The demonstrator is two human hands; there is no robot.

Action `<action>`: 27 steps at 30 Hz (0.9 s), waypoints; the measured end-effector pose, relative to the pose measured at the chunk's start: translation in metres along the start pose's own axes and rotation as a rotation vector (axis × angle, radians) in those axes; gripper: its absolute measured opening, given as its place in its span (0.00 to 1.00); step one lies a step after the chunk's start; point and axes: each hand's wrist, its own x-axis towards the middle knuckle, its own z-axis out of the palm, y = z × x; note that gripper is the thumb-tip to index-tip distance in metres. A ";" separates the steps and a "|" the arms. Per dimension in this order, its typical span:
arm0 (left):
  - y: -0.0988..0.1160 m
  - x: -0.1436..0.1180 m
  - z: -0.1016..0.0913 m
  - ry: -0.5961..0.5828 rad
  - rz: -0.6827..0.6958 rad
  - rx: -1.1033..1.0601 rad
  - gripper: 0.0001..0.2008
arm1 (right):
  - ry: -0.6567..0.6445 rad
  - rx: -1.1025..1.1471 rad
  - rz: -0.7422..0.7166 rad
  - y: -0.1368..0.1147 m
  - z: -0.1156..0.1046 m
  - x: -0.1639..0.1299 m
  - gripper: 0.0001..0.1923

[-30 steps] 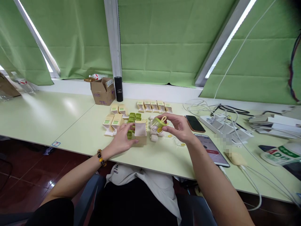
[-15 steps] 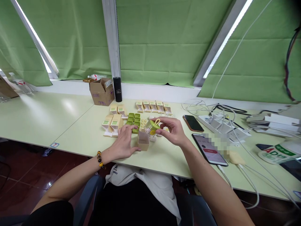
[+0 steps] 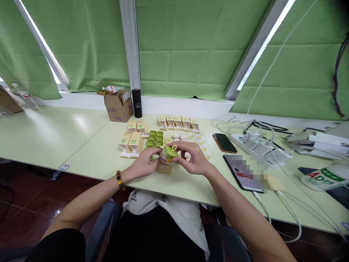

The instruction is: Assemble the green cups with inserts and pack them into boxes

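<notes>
Moved since the earlier frame: right hand (image 3: pixel 193 158) leftward with its load, left hand (image 3: pixel 145 162) slightly inward, gap between them narrowed to a single green-lidded container (image 3: pixel 166 156).

Pinched firmly in right fingers, thumb on near side, fingertips on far side, close by the yellow loop (image 3: pixel 173 147). At left: fingers curved, thumb apart from them, all up against or very near the container's clear side. Cannot tell whether gripping, or only steadying.

Long axis of container tilted: lid and loop toward upper right, clear end toward left hand. Directly below, small pale carton (image 3: pixel 165 169), front wall in view, mouth hidden behind the container. Key relation, as judged: container over carton, clear end nearest the mouth, tilt not in line with upright walls. Contact with rim: cannot tell. Nearer to carton's left wall: left hand. Surer hold: right.

Just beyond fingertips: cluster of green tubs (image 3: pixel 156 136), small yellow pieces (image 3: pixel 167 140), whitish cylinders (image 3: pixel 179 137). To right, behind right hand, clear shells (image 3: pixel 202 144) with yellow spots. To left, labelled cartons (image 3: pixel 131 143), flaps out; farther back, another row of cartons (image 3: pixel 178 123).

Outermost: dark phone (image 3: pixel 224 142), lit phone (image 3: pixel 242 173), power strip (image 3: pixel 245 142) at right; cardboard box (image 3: pixel 119 106) and black tumbler (image 3: pixel 137 103) along the wall.
</notes>
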 end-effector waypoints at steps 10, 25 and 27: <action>-0.014 -0.001 -0.004 0.007 -0.050 -0.103 0.29 | -0.110 -0.145 0.095 0.007 -0.006 -0.001 0.19; -0.010 -0.002 -0.004 -0.003 -0.043 -0.105 0.34 | -0.286 -0.278 0.031 0.002 0.012 -0.002 0.09; -0.008 -0.001 -0.004 -0.013 -0.028 -0.113 0.35 | -0.247 -0.315 0.018 0.006 0.015 -0.003 0.09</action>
